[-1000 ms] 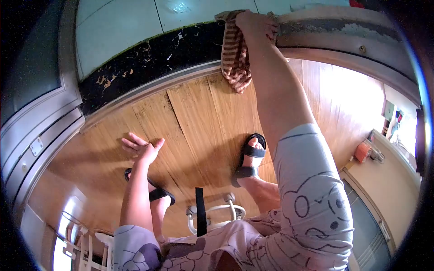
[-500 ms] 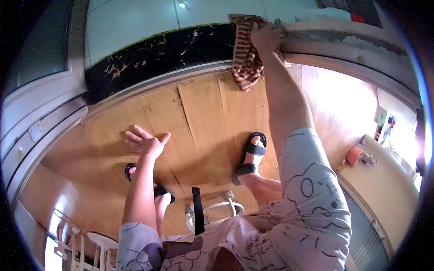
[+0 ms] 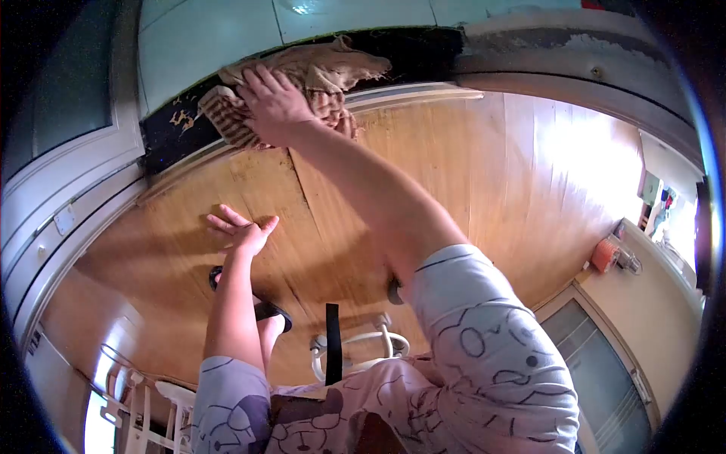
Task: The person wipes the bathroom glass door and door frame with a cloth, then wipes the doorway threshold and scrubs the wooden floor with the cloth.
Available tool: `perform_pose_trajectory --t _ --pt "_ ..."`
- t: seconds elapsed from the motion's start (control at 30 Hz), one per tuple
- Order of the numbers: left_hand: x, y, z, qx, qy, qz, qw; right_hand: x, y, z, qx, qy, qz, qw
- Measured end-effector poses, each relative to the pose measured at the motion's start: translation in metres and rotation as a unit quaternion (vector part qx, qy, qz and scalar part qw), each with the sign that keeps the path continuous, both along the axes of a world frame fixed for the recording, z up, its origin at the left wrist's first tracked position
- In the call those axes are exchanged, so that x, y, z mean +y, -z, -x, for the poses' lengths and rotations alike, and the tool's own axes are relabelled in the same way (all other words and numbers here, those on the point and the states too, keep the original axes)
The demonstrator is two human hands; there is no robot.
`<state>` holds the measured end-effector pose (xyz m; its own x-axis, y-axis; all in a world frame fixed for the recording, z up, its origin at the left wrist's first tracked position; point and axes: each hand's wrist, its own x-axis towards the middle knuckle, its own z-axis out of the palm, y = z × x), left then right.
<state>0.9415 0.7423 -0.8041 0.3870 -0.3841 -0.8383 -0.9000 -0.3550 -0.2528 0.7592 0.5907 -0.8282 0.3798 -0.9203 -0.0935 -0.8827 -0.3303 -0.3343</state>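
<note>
A brown-and-cream striped cloth (image 3: 325,72) lies bunched on the dark threshold strip, toward its left part. My right hand (image 3: 274,106) has hold of the cloth from above, fingers spread over it and pressing it down; the fabric trails out to the right of the hand. Over the wood-look floor (image 3: 423,174), my left hand (image 3: 243,231) is open with its fingers apart and nothing in it. I cannot tell whether it touches the floor. The dark strip (image 3: 423,49) has pale worn flecks at its left end.
Pale tiles (image 3: 212,34) lie beyond the strip. A white door frame (image 3: 125,113) stands at the left, a grey sill (image 3: 544,57) at the right. Below me is a white-framed stool (image 3: 363,337). A cabinet (image 3: 605,356) and an orange-topped jar (image 3: 605,256) are at the right.
My right hand has swept left along the dark strip, taking the striped cloth with it. My left hand has barely moved. My right arm now covers most of the right sandal.
</note>
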Motion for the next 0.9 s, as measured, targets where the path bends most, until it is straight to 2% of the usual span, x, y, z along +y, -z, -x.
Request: perform_pose_trajectory --t 0.03,0.07,0.1,0.13,0.17,0.2,0.23,0.3,0.33,0.37,0.4,0.43,0.47,0.5,0.57,0.6,0.63,0.67,0.7,0.73,0.8,0.9 --pt "0.001 0.002 0.000 0.007 -0.006 0.009 1.000 0.006 0.007 0.024 0.181 -0.098 0.012 0.979" --pt "0.002 0.002 0.001 0.011 -0.005 0.007 1.000 0.014 0.020 0.053 0.353 -0.193 0.021 0.915" --pt "0.002 0.002 0.001 0.016 -0.007 0.011 1.000 0.022 0.035 0.089 0.260 -0.082 0.027 0.962" --pt "0.003 0.001 -0.001 0.019 -0.011 0.015 1.000 0.017 0.012 0.117 0.214 0.031 -0.168 0.962" --pt "0.003 0.002 -0.002 0.020 -0.009 0.012 1.000 0.013 -0.013 0.145 0.193 0.169 -0.320 0.912" --pt "0.003 0.003 -0.003 0.019 -0.011 0.009 1.000 0.013 -0.022 0.177 0.158 0.199 -0.350 0.901" --pt "0.002 0.004 -0.003 0.023 -0.013 0.005 1.000 0.028 -0.021 0.202 0.155 0.268 -0.224 0.924" --pt "0.001 -0.001 -0.001 0.033 -0.023 0.014 0.999 0.051 0.003 0.210 0.138 0.374 -0.030 0.917" --pt "0.000 -0.005 0.001 0.028 -0.029 0.011 0.999 0.057 0.009 0.205 0.106 0.405 0.026 0.908" --pt "-0.002 -0.007 0.002 0.032 -0.034 0.005 0.999 0.059 0.004 0.186 0.040 0.433 0.033 0.900" --pt "-0.003 -0.006 0.002 0.037 -0.034 -0.002 0.999 0.063 -0.001 0.164 -0.076 0.475 -0.002 0.877" --pt "-0.001 0.000 -0.001 0.040 -0.036 0.000 0.999 0.063 -0.002 0.136 -0.130 0.483 -0.035 0.865" --pt "-0.001 -0.002 -0.001 0.040 -0.036 -0.003 0.999 0.073 0.020 0.115 -0.008 0.403 -0.037 0.914" --pt "-0.004 -0.006 0.002 0.035 -0.038 -0.014 0.999 0.086 0.054 0.080 0.021 0.378 0.123 0.917" --pt "-0.004 -0.009 0.006 0.031 -0.038 -0.024 0.999 0.094 0.027 0.016 -0.179 0.281 0.039 0.942" --pt "-0.003 -0.008 0.006 0.023 -0.030 -0.020 0.999 0.094 0.028 -0.009 -0.286 0.255 -0.062 0.922" --pt "-0.004 -0.006 0.005 0.012 -0.023 -0.015 1.000 0.093 0.021 -0.023 -0.124 0.164 -0.027 0.978" --pt "-0.005 -0.007 0.004 0.010 -0.020 -0.015 1.000 0.091 0.013 -0.030 0.044 0.069 0.006 0.997" --pt "-0.003 -0.009 0.003 0.025 -0.030 -0.001 0.999 0.090 0.015 -0.020 -0.015 0.079 0.094 0.992" --pt "-0.001 -0.009 0.003 0.042 -0.042 0.015 0.998 0.089 0.015 -0.002 -0.046 0.052 0.115 0.991" --pt "0.002 0.000 0.001 0.036 -0.041 0.008 0.998 0.092 0.017 0.038 0.077 0.036 0.024 0.996" --pt "0.001 0.002 0.001 0.030 -0.037 0.003 0.999 0.096 0.016 0.110 0.080 0.170 0.008 0.982"
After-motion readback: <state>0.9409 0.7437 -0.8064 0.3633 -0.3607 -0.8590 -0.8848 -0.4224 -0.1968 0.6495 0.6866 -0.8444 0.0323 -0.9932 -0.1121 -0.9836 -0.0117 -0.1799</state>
